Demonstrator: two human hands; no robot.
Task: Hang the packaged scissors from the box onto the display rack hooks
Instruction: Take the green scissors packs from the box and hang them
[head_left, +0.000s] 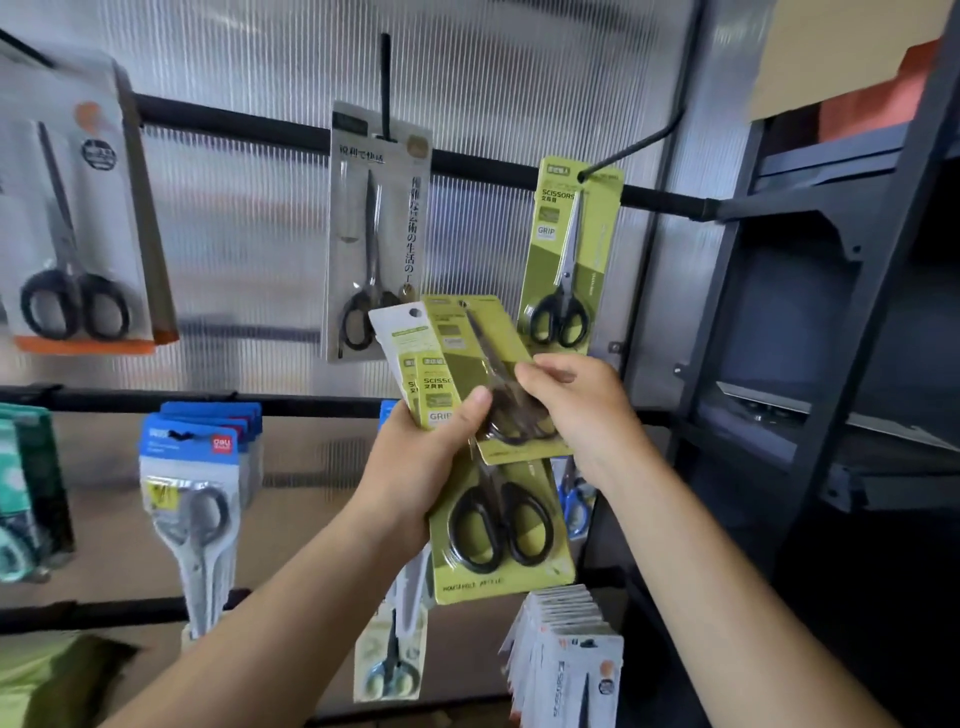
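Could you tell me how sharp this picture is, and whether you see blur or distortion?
Head view: the hung green pack reads sharply; the tilted pack pinched by the right hand is motion-blurred, the stack in the left hand clearer; the dark upright at right leans from wide-angle distortion.

The display rack consists of black horizontal bars mounted in front of a ribbed translucent back panel (249, 234). The upper bar (291, 130) carries three items:
- At left hangs an orange-trimmed scissors pack (78, 218).
- The centre hook (385, 83) holds a grey scissors pack (376, 228).
- The right hook (634, 148) holds one green scissors pack (569, 260).

The lower bar (291, 405) carries a stack of blue-headed scissors packs (195, 493).
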